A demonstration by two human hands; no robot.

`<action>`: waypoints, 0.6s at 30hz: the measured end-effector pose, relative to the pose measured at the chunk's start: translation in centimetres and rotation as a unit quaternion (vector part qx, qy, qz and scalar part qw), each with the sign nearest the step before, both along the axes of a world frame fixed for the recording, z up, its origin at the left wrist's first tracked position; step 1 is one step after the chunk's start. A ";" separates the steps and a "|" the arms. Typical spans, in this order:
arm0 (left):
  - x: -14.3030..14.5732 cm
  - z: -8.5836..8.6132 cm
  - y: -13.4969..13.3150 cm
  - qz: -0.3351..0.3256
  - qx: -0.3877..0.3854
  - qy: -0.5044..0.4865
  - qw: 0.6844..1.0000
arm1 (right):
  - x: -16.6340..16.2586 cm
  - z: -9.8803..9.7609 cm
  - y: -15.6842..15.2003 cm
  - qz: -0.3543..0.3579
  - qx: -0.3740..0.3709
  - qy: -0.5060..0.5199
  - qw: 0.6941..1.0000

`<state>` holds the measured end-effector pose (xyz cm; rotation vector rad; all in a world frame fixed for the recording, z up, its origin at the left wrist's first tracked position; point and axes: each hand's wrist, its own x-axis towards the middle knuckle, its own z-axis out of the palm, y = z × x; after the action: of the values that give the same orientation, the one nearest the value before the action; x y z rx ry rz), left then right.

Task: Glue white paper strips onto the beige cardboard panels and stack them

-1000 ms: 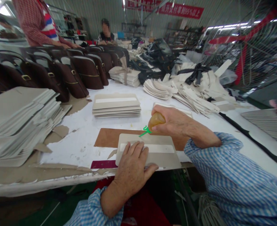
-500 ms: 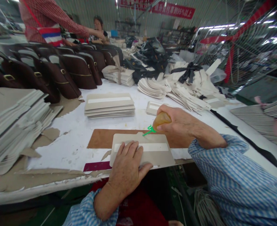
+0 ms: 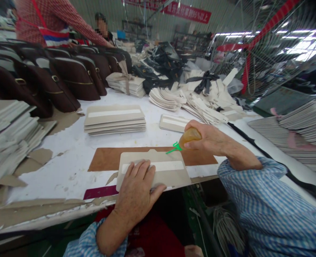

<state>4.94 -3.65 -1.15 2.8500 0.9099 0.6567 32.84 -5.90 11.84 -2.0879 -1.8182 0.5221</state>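
My left hand [image 3: 138, 185] lies flat with fingers spread on a beige panel [image 3: 174, 175] that has a white strip across it and a small tab on its far edge. In my right hand [image 3: 206, 137] is a soft amber squeeze bottle [image 3: 190, 138] with a green nozzle [image 3: 177, 147]. The nozzle tip points at the panel's far edge, right of the tab; whether it touches I cannot tell. Beneath the panel runs a brown strip [image 3: 101, 159], and a purple strip [image 3: 99, 192] sits at the table edge to the left.
A stack of similar panels [image 3: 114, 119] stands behind, with a smaller panel stack [image 3: 171, 123] to its right. Dark brown bags [image 3: 74, 76] line the back left. Loose beige strips [image 3: 201, 103] and grey stacks [image 3: 302, 125] lie right. A person in a red checked sleeve [image 3: 74, 23] stands beyond.
The camera view has shifted, so most things sit further left. The nozzle has moved a little to the right along the panel's far edge. My left hand stays on the panel.
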 end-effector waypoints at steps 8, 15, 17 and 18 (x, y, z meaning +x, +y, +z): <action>-0.1 -0.5 0.2 -0.002 0.014 -0.004 1.000 | 2.1 -0.8 -1.8 -0.064 0.008 0.016 0.998; -0.1 -0.5 0.2 -0.005 0.024 -0.009 1.000 | 3.7 -1.7 -3.1 -0.109 0.019 0.054 0.992; -0.1 -0.4 0.2 -0.004 0.028 -0.009 1.000 | 4.1 -1.9 -3.3 -0.118 0.020 0.059 0.991; -0.1 -0.4 0.2 -0.004 0.029 -0.009 1.000 | 4.3 -2.0 -3.4 -0.122 0.021 0.060 0.991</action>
<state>4.86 -3.49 -1.57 2.8916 0.8918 0.7172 37.11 -9.35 9.84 -2.1606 -1.4698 0.5277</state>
